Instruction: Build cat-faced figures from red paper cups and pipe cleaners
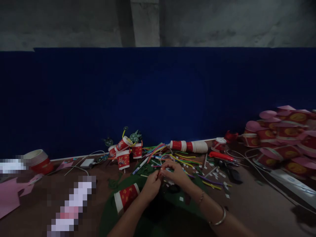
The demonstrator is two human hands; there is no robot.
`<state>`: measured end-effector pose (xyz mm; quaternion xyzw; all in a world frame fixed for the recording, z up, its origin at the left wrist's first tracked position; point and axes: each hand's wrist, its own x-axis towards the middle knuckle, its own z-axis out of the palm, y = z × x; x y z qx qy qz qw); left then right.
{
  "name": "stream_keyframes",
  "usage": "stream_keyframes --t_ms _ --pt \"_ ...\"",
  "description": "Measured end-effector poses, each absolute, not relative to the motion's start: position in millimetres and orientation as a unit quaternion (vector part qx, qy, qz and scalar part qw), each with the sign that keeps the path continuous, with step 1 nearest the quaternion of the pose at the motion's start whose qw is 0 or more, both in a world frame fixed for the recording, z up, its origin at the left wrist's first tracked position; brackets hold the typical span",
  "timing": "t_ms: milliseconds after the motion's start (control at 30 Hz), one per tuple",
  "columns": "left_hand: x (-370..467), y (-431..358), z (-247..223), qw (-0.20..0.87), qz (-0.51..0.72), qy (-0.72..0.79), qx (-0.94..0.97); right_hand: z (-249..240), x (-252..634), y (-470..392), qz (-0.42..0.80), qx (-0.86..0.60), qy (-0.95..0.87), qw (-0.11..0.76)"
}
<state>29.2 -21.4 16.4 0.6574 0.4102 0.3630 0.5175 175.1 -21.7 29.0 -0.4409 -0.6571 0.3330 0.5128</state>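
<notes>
Both hands meet at the middle of the work surface, over a dark green mat [177, 210]. My left hand [153, 184] is closed, its fingertips around something small and reddish that I cannot make out. Against it, my right hand [175, 172] pinches at the same spot, thumb and index finger pressed together; what lies between them is too small to name. A red paper cup [127, 197] with a white rim lies on its side left of my left hand. Beyond the hands are coloured pipe cleaners [158, 151] and small white paper bits [181, 198].
Decorated red cups [123, 159] stand behind on the left, and stacked cups [189, 146] lie at the back. A red-handled tool [223, 156] and cables are on the right, before a heap of pink-and-red cups [288, 131]. Pink sheets [10, 196] lie far left.
</notes>
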Motion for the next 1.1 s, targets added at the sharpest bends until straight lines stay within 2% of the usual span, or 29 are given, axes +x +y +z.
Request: stream_keyframes --t_ms 133,333,633,900,1100 --pt "28.5 -22.7 19.6 0.518 0.376 0.402 0.654 26.9 176.2 -19.4 0.342 -0.467 -0.640 0.505" --pt "28.6 -19.1 13.5 0.452 0.428 0.411 0.666 27.6 176.7 -19.3 0.326 -0.481 -0.638 0.505" --pt "24.5 -19.6 16.2 0.337 0.342 0.466 0.743 26.8 174.6 -20.9 0.326 -0.492 -0.616 0.522" --pt "26.8 -18.3 17.7 0.430 0.378 0.447 0.687 29.1 173.7 -20.6 0.450 -0.432 -0.586 0.517" --pt "25.1 -17.9 23.1 0.437 0.411 0.478 0.642 33.3 175.1 -23.9 0.347 -0.471 -0.618 0.525"
